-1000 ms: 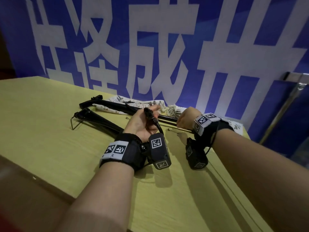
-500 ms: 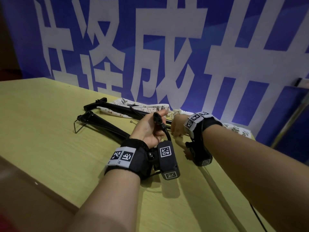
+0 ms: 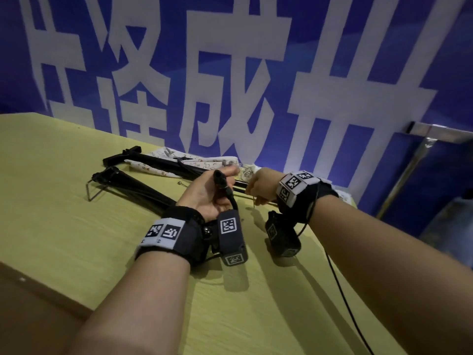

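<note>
Right hand pinching thin metal rod, left hand gripping black frame

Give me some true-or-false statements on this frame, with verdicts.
1. The right hand pinches a thin metal rod. True.
2. The patterned cloth lies at the table's near edge. False: it lies at the far edge, by the banner.
3. The black folding frame lies on the table. True.
4. The banner is red. False: it is blue with white characters.
5. The left wristband carries black-and-white markers. True.
</note>
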Demonstrator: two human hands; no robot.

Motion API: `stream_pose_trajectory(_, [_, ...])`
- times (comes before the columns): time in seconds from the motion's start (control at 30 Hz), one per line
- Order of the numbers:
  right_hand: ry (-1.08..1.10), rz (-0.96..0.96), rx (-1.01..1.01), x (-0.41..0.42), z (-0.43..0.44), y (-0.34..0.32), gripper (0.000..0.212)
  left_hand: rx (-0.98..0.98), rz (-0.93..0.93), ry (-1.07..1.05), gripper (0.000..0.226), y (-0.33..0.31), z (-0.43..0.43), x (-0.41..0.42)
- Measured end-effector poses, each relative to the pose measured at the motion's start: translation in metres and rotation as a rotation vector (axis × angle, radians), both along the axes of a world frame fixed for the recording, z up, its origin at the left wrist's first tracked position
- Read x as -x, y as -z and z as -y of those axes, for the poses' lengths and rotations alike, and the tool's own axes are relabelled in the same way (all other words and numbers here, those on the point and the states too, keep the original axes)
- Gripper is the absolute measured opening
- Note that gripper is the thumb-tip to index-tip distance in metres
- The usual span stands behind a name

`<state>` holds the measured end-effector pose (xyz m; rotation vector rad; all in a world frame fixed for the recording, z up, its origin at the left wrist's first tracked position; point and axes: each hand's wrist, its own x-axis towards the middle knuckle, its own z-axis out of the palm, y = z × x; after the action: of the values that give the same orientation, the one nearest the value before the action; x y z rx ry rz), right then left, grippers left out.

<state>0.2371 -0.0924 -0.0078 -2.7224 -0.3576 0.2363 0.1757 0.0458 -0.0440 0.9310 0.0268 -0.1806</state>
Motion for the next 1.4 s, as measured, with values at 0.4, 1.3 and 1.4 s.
stream_pose_trajectory(0.4, [0.325, -0.229, -1.415, 0.073, 0.045, 0.022, 0.016, -0.11, 0.02, 0.098, 0.009, -0.003, 0.013, 0.012])
stream_pose_trajectory(1.3, [0.291, -0.457, -1.3, 0.069, 0.048, 0.049, 0.019, -0.331, 0.072, -0.189, 0.012, 0.004, 0.038, 0.012])
stream_pose_trajectory(1.4, [0.21, -0.379, -1.321, 0.069, 0.053, 0.055, 0.013, -0.335, 0.082, -0.174, 0.014, 0.002, 0.039, 0.014])
